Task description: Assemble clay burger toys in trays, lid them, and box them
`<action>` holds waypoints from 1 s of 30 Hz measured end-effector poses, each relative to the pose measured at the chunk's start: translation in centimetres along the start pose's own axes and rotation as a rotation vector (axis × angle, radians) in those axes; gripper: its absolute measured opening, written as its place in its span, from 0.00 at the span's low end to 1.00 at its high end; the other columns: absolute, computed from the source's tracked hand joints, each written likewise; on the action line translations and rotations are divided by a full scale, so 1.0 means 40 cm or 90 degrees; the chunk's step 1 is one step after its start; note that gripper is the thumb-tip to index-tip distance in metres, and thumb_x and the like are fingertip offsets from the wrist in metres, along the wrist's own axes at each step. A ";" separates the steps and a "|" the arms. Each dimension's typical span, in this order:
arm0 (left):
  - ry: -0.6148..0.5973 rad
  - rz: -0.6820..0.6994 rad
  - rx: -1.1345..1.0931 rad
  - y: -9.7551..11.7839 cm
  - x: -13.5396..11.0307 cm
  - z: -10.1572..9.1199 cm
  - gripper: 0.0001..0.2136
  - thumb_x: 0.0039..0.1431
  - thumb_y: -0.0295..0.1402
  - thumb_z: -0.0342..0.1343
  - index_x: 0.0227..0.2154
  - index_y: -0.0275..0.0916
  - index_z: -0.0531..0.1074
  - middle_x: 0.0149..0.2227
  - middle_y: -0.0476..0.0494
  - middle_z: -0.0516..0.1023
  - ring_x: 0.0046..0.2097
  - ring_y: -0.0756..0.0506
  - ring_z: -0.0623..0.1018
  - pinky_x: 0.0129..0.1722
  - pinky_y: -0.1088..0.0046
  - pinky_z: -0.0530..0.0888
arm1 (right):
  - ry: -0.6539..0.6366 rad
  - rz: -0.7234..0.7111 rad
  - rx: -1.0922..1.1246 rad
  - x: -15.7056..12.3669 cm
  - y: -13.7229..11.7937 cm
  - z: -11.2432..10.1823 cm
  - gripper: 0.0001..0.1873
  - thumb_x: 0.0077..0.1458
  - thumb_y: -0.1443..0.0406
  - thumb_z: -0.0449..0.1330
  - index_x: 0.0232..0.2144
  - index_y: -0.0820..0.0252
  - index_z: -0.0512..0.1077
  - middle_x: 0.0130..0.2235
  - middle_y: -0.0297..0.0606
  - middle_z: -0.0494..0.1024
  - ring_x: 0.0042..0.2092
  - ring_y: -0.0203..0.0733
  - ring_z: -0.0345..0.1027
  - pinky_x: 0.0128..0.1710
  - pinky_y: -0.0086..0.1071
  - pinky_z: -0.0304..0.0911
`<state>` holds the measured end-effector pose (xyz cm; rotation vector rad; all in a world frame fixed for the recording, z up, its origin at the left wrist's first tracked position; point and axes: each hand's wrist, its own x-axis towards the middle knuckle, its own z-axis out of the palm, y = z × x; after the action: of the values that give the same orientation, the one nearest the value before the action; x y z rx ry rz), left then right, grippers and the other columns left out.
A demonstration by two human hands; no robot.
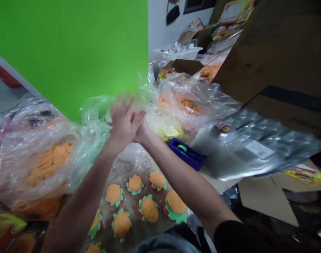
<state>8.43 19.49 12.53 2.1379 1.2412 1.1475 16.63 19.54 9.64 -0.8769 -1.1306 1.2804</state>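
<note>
My left hand (123, 121) and my right hand (140, 128) meet in the air, pressed together and blurred by motion. I cannot tell whether anything lies between them. Nearest to them is a crumpled transparent plastic bag (95, 119), which they do not clearly touch. Below my forearms, several orange-and-green felt flower shapes (135, 183) lie on a transparent sheet. A plastic bag of orange felt discs (49, 160) sits to the left, and a bag of pale yellow material (165, 127) sits behind my hands.
A blue tape dispenser (186, 154) lies right of my right arm, beside a silvery plastic packet (255, 147). Large cardboard sheets (271, 59) rise at the right. A bright green board (68, 52) stands behind the bags. Boxes and packaged goods are piled at the back.
</note>
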 end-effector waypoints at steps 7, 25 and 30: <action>-0.199 -0.062 0.091 -0.096 -0.135 0.160 0.16 0.65 0.34 0.41 0.50 0.35 0.67 0.51 0.37 0.73 0.51 0.44 0.73 0.52 0.67 0.68 | 0.269 -0.251 -0.022 -0.209 -0.166 -0.211 0.20 0.64 0.61 0.43 0.54 0.59 0.62 0.59 0.37 0.65 0.58 0.35 0.61 0.59 0.33 0.53; -0.351 -0.170 -0.043 -0.046 -0.236 0.424 0.08 0.62 0.30 0.46 0.40 0.37 0.67 0.37 0.44 0.78 0.37 0.47 0.78 0.39 0.71 0.73 | 0.435 0.286 0.209 -0.669 0.192 -0.369 0.12 0.49 0.56 0.64 0.37 0.52 0.76 0.28 0.34 0.80 0.28 0.44 0.77 0.33 0.39 0.75; -0.239 -0.200 -0.289 0.004 -0.230 0.332 0.15 0.64 0.32 0.43 0.51 0.39 0.64 0.52 0.42 0.74 0.51 0.47 0.75 0.50 0.69 0.71 | 0.346 0.274 0.314 -0.622 0.103 -0.311 0.25 0.49 0.58 0.66 0.50 0.54 0.71 0.30 0.36 0.81 0.33 0.39 0.77 0.38 0.35 0.73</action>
<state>16.93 12.21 0.88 1.6510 0.9857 0.7584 29.05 -3.29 -1.07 -1.0291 -0.1823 1.4544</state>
